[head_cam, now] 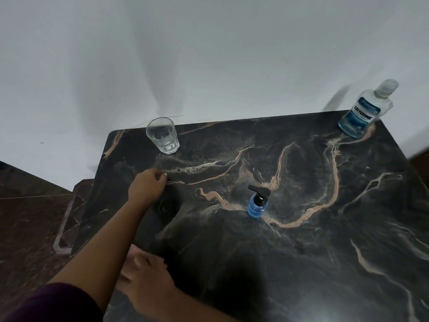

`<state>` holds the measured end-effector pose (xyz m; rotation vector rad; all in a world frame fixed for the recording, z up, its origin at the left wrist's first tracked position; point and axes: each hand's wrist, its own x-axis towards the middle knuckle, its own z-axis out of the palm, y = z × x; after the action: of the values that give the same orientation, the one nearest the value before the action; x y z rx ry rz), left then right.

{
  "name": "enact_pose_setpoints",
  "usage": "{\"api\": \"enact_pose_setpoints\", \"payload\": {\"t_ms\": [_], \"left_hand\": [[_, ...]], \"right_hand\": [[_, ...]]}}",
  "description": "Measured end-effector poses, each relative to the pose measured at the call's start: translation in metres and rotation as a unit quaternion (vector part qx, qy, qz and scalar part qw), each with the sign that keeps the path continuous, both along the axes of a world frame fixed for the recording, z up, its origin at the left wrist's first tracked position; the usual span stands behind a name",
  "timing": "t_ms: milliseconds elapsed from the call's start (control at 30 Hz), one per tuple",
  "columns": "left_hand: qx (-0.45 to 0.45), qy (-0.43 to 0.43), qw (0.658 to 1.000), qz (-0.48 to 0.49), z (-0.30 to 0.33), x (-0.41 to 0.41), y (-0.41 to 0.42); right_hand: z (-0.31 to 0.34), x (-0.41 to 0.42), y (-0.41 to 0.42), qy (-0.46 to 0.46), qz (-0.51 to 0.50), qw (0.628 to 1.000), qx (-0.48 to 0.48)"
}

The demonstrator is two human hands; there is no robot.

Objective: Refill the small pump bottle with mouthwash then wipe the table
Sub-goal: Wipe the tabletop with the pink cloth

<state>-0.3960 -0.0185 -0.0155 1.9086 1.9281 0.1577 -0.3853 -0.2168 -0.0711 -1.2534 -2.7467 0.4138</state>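
Note:
The small pump bottle (257, 204), clear with blue liquid and a black pump head, stands upright near the middle of the dark marble table (301, 252). A large mouthwash bottle (364, 110) with blue liquid and a clear cap stands at the far right corner. My left hand (148, 184) lies on the table left of the pump bottle, fingers curled in, with nothing visible in it. My right hand (145, 273) rests at the table's near left edge with its fingers apart, holding nothing. No cloth is in view.
A clear drinking glass (163, 135) holding some water stands at the far left of the table. A white wall rises right behind the table. Dark reddish floor (27, 224) lies to the left, below the table's edge.

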Motion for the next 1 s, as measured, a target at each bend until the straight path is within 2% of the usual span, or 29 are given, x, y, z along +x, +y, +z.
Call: {"api": "enact_pose_setpoints", "payload": {"t_ms": [100, 200, 300, 500, 633, 700, 767, 867, 1000], "left_hand": [[0.011, -0.006, 1.000, -0.005, -0.002, 0.004, -0.005], [0.026, -0.018, 0.999, 0.010, -0.003, 0.001, -0.008], [0.024, -0.014, 1.000, -0.008, -0.006, -0.006, -0.013], [0.036, -0.016, 0.999, -0.024, -0.013, -0.015, -0.022], [0.013, 0.010, 0.999, -0.030, -0.011, -0.017, -0.018], [-0.006, 0.037, 0.999, -0.038, -0.007, -0.019, -0.013], [-0.023, 0.060, 0.996, -0.063, -0.004, -0.021, -0.009], [-0.021, 0.101, 0.989, -0.104, -0.002, -0.023, -0.008], [0.002, 0.120, 0.984, -0.129, -0.005, -0.023, -0.011]], "right_hand": [[0.009, 0.029, 0.032, 0.029, -0.112, 0.993, -0.022], [0.019, 0.079, 0.072, 0.054, -0.232, 0.971, -0.025], [0.019, 0.127, 0.103, 0.027, -0.321, 0.947, -0.009], [0.019, 0.148, 0.113, 0.016, -0.359, 0.932, -0.037], [0.022, 0.105, 0.073, 0.021, -0.317, 0.947, -0.039], [0.025, 0.076, 0.045, 0.049, -0.267, 0.961, -0.061], [0.020, 0.045, 0.014, 0.051, -0.191, 0.979, -0.041], [0.024, 0.018, -0.023, -0.042, -0.054, 0.993, -0.097], [0.025, 0.019, -0.028, -0.076, -0.038, 0.995, -0.058]]}}
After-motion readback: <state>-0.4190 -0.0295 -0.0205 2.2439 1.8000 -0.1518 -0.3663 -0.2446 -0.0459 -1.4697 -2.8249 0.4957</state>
